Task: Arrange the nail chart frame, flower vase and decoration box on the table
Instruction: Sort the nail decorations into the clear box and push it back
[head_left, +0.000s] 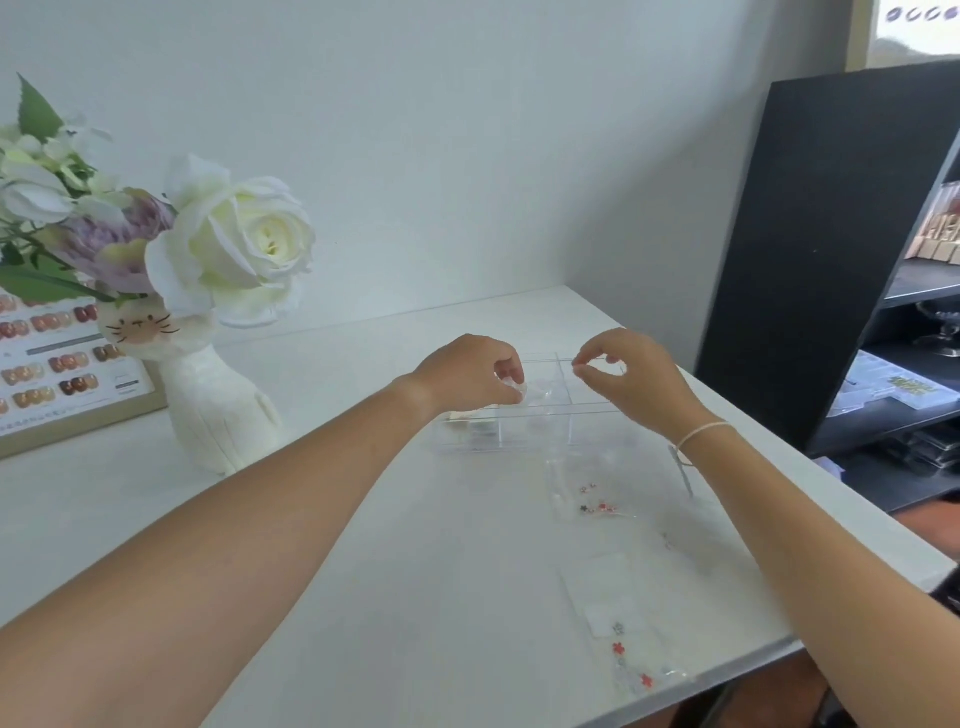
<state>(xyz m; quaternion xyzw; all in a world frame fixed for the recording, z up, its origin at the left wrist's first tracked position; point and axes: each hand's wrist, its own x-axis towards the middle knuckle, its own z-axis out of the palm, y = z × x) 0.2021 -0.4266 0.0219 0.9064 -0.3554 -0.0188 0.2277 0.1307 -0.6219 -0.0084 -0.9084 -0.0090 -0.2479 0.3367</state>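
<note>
Two bare hands work over a clear decoration box (524, 415) on a white table (363, 519).

The left hand (467, 371) pinches a small clear piece above the box; the right hand (631, 376) has its grip pressed on the box's far rim. Left of the box stand the flower vase (218, 405) and nail chart frame (57, 374). Loose charm packets (597, 499) lie just in front of the box; a sliding forearm could likely scatter them.

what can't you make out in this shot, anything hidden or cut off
- Nail chart frame, head view: cut off by the left edge, partly covered by the flowers and cat vase.
- Clear box: what its compartments hold is too faint, and the left hand covers part.
- Left hand fingers: whatever they pinch is unclear.
- Right hand: grip on the box rim unclear.
- Charm packets: contents too small.
</note>
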